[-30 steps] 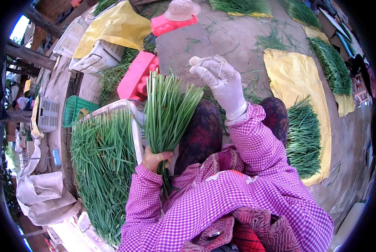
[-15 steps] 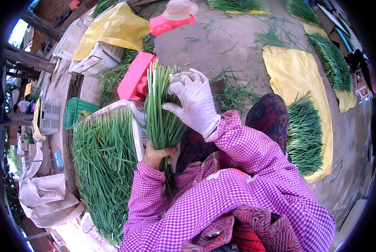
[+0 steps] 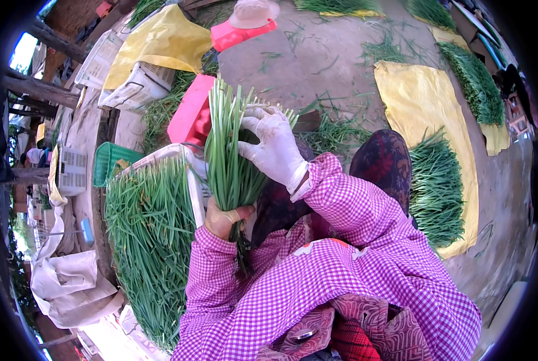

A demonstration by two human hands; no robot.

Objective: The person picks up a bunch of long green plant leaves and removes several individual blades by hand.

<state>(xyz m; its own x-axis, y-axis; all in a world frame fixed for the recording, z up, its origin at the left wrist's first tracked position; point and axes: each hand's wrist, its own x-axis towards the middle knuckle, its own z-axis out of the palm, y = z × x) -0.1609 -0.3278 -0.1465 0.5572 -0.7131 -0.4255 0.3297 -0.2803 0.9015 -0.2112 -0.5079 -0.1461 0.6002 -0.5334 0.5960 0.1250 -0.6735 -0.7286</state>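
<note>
A thick bunch of garlic chives (image 3: 225,156) stands upright before me, pale cut ends at the top and dark leaves hanging below. My left hand (image 3: 222,220), in a thin glove, is closed round its lower part. At the upper right of the bunch my right hand (image 3: 276,146), in a white glove, has its fingers curled on some of the stems. Stem ends fan out past those fingers; the fingertips are partly hidden. Just left of the bunch, a white crate (image 3: 195,195) is heaped with more chives (image 3: 148,240).
Chives (image 3: 436,192) lie on a yellow sheet (image 3: 416,96) at the right. A red plastic block (image 3: 189,111) and a green basket (image 3: 107,161) stand beyond the crate. White crates (image 3: 139,87) under yellow cloth are at the far left. Loose leaves (image 3: 335,132) litter the floor.
My right hand has shifted slightly down, its fingers now more among the stems. The tops have spread apart, some leaning right past the hand. My left hand keeps its grip.
</note>
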